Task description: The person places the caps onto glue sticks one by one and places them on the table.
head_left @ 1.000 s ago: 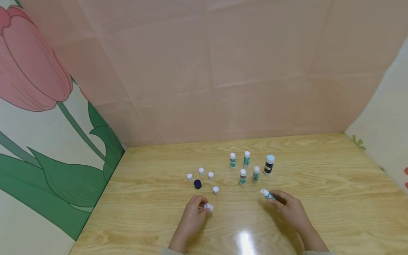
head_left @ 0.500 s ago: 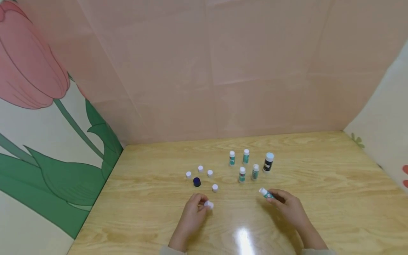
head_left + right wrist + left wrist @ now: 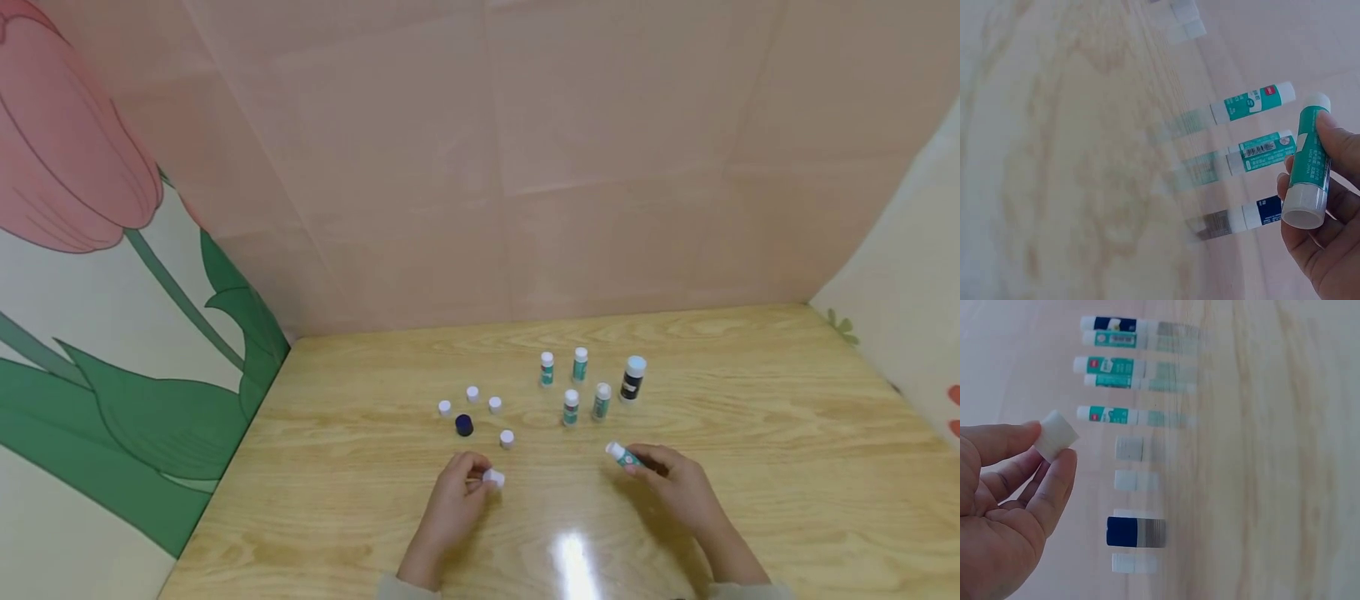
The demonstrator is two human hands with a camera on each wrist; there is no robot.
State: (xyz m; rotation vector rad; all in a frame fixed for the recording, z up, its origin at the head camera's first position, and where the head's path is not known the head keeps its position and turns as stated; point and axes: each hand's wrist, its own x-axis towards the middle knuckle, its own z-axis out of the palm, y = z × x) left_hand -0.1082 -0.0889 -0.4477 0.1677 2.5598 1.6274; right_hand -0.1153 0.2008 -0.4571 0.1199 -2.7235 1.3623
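Observation:
Between thumb and fingertips, my left hand (image 3: 454,500) pinches a white glue stick cap (image 3: 1056,435), held tilted. My right hand (image 3: 678,490) grips a green-and-white glue stick (image 3: 1310,159), its white end (image 3: 617,451) aimed up and left in the head view. The two hands are apart over the wooden table. Beyond the left hand several loose white caps (image 3: 507,439) and one dark blue cap (image 3: 464,425) stand on the table. Several green glue sticks (image 3: 571,408) stand upright past the right hand, beside a larger dark blue glue stick (image 3: 632,380).
The wooden table (image 3: 337,500) runs back to a pinkish cloth backdrop (image 3: 495,208). A tulip-printed panel (image 3: 150,417) borders the left side, and a pale panel (image 3: 915,292) the right. Light glares off the table near its front.
The right hand has shifted slightly left with the glue stick, and the left hand slightly right with the cap. The head view has tilted a little. The standing glue sticks and loose caps stay put.

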